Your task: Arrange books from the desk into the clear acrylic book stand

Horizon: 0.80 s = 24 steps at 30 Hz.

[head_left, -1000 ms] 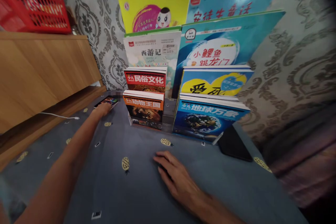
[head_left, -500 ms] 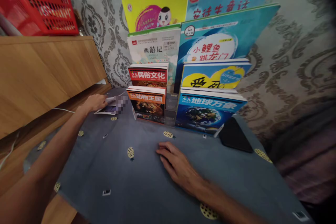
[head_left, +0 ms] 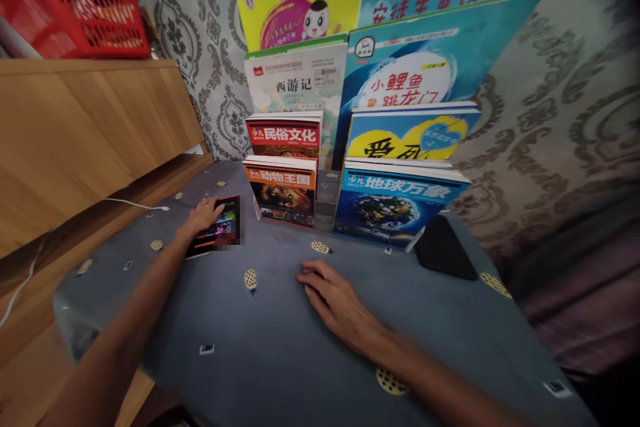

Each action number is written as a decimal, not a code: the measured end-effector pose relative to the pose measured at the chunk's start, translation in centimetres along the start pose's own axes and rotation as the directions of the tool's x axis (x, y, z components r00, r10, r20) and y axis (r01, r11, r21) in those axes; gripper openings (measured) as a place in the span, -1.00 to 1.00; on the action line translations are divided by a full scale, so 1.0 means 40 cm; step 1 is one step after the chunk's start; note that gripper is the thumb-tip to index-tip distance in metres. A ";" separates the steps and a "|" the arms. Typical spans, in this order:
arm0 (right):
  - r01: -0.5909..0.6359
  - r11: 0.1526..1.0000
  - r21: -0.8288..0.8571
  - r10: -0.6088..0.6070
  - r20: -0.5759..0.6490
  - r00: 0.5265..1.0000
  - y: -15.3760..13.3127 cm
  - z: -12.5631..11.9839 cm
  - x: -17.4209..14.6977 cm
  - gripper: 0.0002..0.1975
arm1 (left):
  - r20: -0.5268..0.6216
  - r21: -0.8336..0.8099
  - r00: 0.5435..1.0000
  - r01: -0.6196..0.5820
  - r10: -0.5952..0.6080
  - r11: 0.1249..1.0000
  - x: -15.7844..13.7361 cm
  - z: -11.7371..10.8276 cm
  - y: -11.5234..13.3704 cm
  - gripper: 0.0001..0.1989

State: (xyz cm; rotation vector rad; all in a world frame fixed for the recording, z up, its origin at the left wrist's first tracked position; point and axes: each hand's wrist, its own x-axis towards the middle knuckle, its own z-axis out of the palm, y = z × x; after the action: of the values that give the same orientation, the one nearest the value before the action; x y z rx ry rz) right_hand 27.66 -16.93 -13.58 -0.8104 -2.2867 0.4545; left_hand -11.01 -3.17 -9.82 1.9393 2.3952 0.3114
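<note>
At the left of the table lies a thin book or booklet (head_left: 227, 217) with a dark, colourful cover, its right part blurred by pixels. On its cover rests my left hand (head_left: 203, 215), fingers stretched over the upper left part. Whether the thumb is under the edge is hidden. My right hand (head_left: 333, 297) lies relaxed on the cloth near the middle, fingers slightly apart, holding nothing. Beyond it, several books stand in tiers, among them an orange-titled animal book (head_left: 280, 190) and a blue book with a globe (head_left: 393, 203).
A dark tablecloth (head_left: 280, 340) with pineapple prints covers the table. On the right, a black phone-like slab (head_left: 445, 250) lies beside the books. A red basket (head_left: 95, 7) sits on the wooden cabinet (head_left: 95, 127) at left. A white cable (head_left: 137, 204) reaches the table.
Pale pages or a lifted pale sheet showed under my left hand before; now the dark cover faces up. That hand has come slightly right and nearer. My right hand stays put.
</note>
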 end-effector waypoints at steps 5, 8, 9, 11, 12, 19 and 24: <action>-0.030 1.000 0.007 0.030 0.029 0.999 -0.005 -0.006 0.002 -0.71 | 0.011 0.086 1.000 -0.021 0.020 0.996 -0.066 0.042 0.015 -0.44; -0.046 0.998 0.035 0.045 0.030 0.999 -0.004 -0.007 0.003 -0.71 | 0.022 0.117 0.996 -0.091 0.089 0.989 -0.129 0.044 0.024 -0.45; -0.053 0.998 0.046 0.052 0.030 0.998 -0.004 -0.007 0.004 -0.71 | 0.027 0.124 0.993 -0.119 0.116 0.985 -0.154 0.047 0.028 -0.45; -0.069 0.996 0.063 0.067 0.029 0.997 -0.006 -0.008 0.005 -0.71 | 0.029 0.130 0.983 -0.183 0.180 0.975 -0.209 0.057 0.038 -0.46; -0.075 0.995 0.069 0.073 0.027 0.997 -0.008 -0.009 0.005 -0.71 | 0.021 0.129 0.976 -0.219 0.218 0.967 -0.238 0.064 0.045 -0.46; 0.054 0.998 0.039 -0.052 -0.041 0.998 -0.039 -0.020 -0.001 -0.72 | -0.095 -0.060 0.896 -0.439 0.433 0.896 -0.419 0.104 0.184 -0.50; 0.174 0.985 -0.016 -0.173 0.054 0.983 -0.078 -0.027 -0.016 -0.75 | -0.125 -0.528 0.885 -0.443 0.449 0.725 -0.471 0.109 0.329 -0.58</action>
State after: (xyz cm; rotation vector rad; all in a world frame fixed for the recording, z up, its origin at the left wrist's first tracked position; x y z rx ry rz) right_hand 27.43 -19.57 -11.50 -0.6081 -2.3901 0.3770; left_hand 6.43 -18.33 -13.40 2.1538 1.5249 0.8870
